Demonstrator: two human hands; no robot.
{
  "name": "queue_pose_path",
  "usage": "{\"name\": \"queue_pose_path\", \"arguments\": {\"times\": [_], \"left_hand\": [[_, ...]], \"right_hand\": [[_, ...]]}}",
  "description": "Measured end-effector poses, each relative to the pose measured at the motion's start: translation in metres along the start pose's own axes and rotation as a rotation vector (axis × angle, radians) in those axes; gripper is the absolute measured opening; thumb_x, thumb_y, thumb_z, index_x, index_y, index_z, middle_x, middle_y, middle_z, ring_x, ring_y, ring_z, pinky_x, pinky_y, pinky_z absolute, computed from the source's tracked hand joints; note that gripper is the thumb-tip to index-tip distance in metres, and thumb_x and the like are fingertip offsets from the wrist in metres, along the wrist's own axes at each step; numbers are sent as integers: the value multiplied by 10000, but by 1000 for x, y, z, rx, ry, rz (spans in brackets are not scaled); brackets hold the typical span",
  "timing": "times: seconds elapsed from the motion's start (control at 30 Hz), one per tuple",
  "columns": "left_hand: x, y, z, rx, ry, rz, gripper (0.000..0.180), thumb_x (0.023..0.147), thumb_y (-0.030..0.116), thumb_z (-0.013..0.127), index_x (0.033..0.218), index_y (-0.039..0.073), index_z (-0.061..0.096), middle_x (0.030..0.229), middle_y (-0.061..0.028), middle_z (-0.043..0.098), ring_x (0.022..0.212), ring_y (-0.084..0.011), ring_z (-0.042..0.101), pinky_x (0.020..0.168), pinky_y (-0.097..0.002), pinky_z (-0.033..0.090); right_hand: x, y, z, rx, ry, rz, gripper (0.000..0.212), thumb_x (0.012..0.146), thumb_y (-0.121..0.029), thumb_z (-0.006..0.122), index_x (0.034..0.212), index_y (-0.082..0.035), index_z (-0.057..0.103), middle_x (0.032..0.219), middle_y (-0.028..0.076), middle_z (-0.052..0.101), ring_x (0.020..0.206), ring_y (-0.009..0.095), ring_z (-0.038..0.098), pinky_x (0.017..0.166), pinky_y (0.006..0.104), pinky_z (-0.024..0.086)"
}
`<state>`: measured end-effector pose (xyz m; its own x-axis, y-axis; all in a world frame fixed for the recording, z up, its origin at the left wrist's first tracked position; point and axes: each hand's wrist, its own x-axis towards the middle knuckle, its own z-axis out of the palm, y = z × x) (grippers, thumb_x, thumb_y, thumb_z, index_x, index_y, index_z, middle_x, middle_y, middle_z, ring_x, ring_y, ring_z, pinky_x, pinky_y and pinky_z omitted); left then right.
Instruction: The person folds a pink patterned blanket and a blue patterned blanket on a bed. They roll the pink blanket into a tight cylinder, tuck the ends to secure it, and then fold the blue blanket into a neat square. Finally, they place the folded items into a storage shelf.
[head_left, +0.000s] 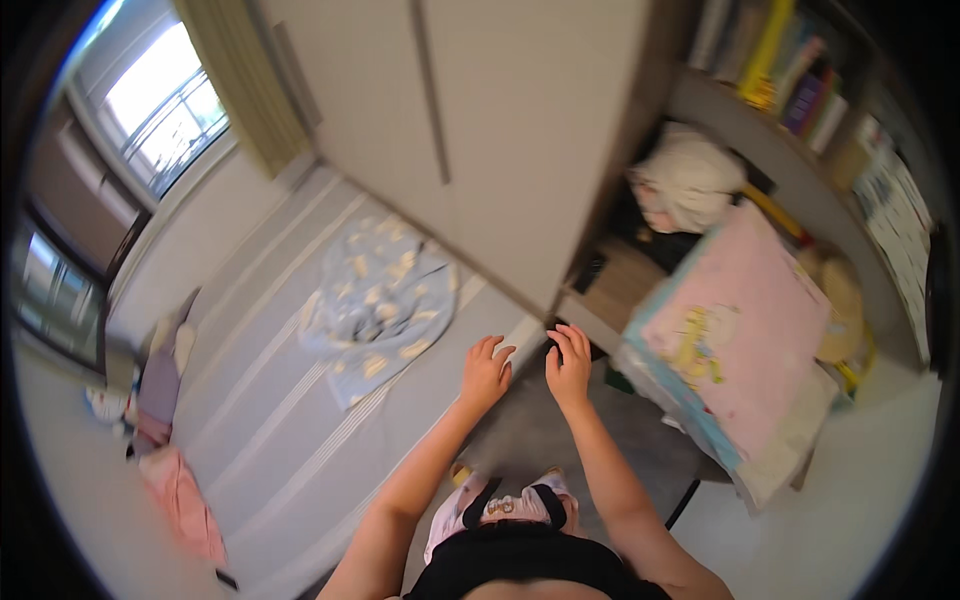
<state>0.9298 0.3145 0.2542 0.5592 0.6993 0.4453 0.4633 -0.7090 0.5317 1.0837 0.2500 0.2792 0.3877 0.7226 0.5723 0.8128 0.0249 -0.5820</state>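
My left hand is held out in front of me with its fingers loosely bent and apart, holding nothing. It is over the edge of the bed, nearest to a crumpled light-blue blanket with pale yellow patches, which it does not touch. My right hand hovers beside it above the grey floor, also empty, fingers slightly curled. A gap separates the two hands. The blanket lies bunched on the grey striped bed sheet.
A tall pale wardrobe stands ahead. At right, a pink and blue flat package leans by a bookshelf and a white cloth bundle. Pink cloth and plush toys lie along the bed's left side, below a window.
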Motion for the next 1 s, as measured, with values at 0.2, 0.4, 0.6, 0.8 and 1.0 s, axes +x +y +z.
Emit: {"name": "queue_pose_path", "arguments": {"times": [0.2,0.4,0.6,0.8,1.0], "left_hand": [[-131,-130,-65,84,101,-401,247,677,46,577,920,86,590,1043,-139,524,1012,-322,466,845,-418,377],[-236,-186,-83,152,170,-726,218,693,54,568,905,86,603,1011,-130,542,970,-316,482,823,-415,393],[-283,-217,-68,130,215,-1027,202,700,48,571,898,71,603,985,-129,557,952,-311,492,820,-393,404],[-279,-252,-16,41,188,-1199,226,701,47,572,924,66,605,983,-132,566,946,-316,500,811,-387,416],[-245,-282,16,-58,138,-1127,297,727,102,593,1015,38,562,992,-139,570,943,-316,515,817,-387,416]], "right_hand": [[-80,-43,164,212,-533,74,233,715,-63,530,939,-68,591,1011,108,559,979,286,498,854,362,397],[-128,-61,271,263,-1046,142,270,718,-134,547,977,-79,596,998,124,576,944,299,528,838,363,416],[-147,1,405,141,-1233,465,395,720,-201,594,1076,-36,545,1055,148,572,967,256,545,835,340,420],[-102,72,499,171,-809,1408,494,754,-347,601,1156,-88,478,1052,101,539,943,234,519,806,397,407],[-70,137,537,460,-706,1519,446,770,-289,592,1160,-111,472,999,63,549,849,194,543,713,340,445]]}}
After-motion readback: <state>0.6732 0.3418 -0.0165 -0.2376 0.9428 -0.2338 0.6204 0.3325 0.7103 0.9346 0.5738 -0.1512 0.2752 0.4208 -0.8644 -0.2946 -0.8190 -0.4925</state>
